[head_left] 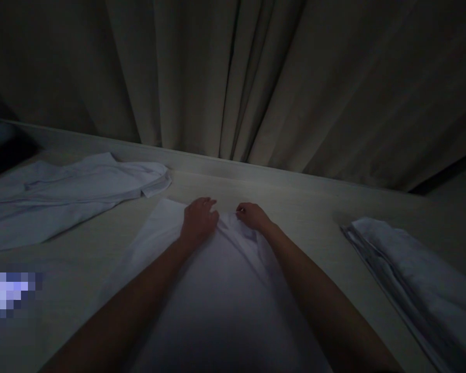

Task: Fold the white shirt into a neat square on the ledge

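Note:
A white cloth [205, 290], possibly a garment, is spread in front of me, running from the bottom of the view up to my hands. My left hand [200, 220] rests on its far edge, thumb and fingers a little apart. Just to the right, my right hand [252, 215] is closed in a pinch on the edge of the cloth, with a thin white bit showing at the fingertips. Creases run through the fabric between and below the hands. Dim light and blur hide the finer details of the edge.
Another white garment [81, 186] lies loosely spread at the left. A folded stack of white cloth [415, 274] is at the right. Long curtains [194, 77] hang behind the pale surface's raised back edge [202, 158]. A dark object [11, 150] sits at the far left.

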`<act>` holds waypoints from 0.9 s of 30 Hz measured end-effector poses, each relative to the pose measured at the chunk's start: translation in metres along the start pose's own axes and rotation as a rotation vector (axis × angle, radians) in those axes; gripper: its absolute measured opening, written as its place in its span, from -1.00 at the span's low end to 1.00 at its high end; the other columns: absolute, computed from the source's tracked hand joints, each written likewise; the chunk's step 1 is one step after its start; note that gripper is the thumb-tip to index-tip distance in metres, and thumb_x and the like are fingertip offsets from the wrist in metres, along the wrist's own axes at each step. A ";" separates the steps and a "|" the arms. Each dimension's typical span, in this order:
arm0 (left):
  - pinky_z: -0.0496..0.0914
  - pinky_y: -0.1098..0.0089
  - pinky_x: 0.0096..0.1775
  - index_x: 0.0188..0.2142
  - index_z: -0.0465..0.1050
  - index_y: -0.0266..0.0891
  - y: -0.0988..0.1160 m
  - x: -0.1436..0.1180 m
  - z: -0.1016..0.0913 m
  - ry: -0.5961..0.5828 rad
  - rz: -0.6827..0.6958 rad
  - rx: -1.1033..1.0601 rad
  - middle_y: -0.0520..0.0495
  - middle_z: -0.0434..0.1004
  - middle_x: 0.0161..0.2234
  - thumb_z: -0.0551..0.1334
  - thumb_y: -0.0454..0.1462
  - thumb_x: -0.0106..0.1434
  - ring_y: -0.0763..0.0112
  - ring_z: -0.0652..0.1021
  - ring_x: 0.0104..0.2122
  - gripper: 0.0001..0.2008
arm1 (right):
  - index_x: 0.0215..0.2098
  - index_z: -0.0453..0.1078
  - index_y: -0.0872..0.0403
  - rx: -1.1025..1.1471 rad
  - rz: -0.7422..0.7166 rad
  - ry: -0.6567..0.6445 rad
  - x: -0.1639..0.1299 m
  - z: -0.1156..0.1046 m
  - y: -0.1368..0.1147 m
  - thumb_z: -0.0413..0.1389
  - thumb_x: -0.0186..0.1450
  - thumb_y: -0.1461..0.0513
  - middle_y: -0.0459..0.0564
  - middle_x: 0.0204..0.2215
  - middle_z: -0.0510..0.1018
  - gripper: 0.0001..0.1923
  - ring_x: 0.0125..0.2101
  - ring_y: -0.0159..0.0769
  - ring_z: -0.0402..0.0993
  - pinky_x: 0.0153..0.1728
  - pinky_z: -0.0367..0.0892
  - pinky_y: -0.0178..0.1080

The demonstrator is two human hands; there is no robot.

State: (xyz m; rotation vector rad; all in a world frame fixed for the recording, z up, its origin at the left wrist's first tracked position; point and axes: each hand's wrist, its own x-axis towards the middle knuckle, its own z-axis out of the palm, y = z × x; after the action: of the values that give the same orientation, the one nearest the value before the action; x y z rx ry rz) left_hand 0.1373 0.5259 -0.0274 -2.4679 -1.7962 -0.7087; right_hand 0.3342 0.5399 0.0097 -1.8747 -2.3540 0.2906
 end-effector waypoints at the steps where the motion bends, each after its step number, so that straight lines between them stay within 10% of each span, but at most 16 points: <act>1: 0.25 0.11 0.07 0.06 0.31 -0.23 0.000 0.011 0.004 -0.027 -0.012 0.011 -0.23 0.40 0.07 -0.08 -0.22 0.29 0.17 0.37 0.09 -0.59 | -0.17 0.45 0.05 0.003 -0.005 0.005 0.000 0.001 0.001 -0.03 0.28 0.22 0.04 -0.18 0.58 -0.75 -0.21 -0.31 0.47 -0.21 0.26 -0.32; 8: 0.25 -0.05 -0.02 -0.31 0.48 -0.27 -0.001 0.034 0.026 -0.192 0.084 0.071 -0.29 0.51 -0.15 0.08 -0.22 0.17 -0.02 0.45 -0.05 -0.76 | -0.14 0.42 0.02 0.019 -0.032 0.011 0.005 0.010 0.007 -0.04 0.30 0.17 0.04 -0.19 0.58 -0.74 -0.21 -0.27 0.46 -0.23 0.25 -0.30; 21: 0.32 0.28 -0.13 -0.08 0.33 -0.20 0.005 0.037 -0.024 -0.166 0.070 -0.126 -0.13 0.53 -0.20 0.08 -0.23 0.18 0.29 0.50 -0.20 -0.70 | -0.05 0.35 0.06 0.104 -0.036 0.195 0.014 0.015 0.004 0.01 0.30 0.12 0.08 -0.15 0.51 -0.70 -0.18 -0.27 0.41 -0.14 0.25 -0.24; 27: 0.24 0.12 0.06 0.05 0.30 -0.22 -0.038 0.020 -0.038 -0.008 0.021 0.048 -0.23 0.42 0.03 0.00 -0.09 0.25 0.10 0.39 0.06 -0.56 | -0.06 0.34 0.04 0.284 -0.035 0.349 -0.059 -0.026 0.032 0.01 0.30 0.09 0.05 -0.19 0.47 -0.70 -0.22 -0.29 0.42 -0.14 0.32 -0.21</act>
State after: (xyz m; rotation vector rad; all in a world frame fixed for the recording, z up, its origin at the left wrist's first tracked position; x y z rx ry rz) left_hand 0.0947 0.5466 0.0044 -2.4592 -1.7648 -0.6484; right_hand 0.3835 0.4911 0.0295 -1.6027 -1.9953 0.2537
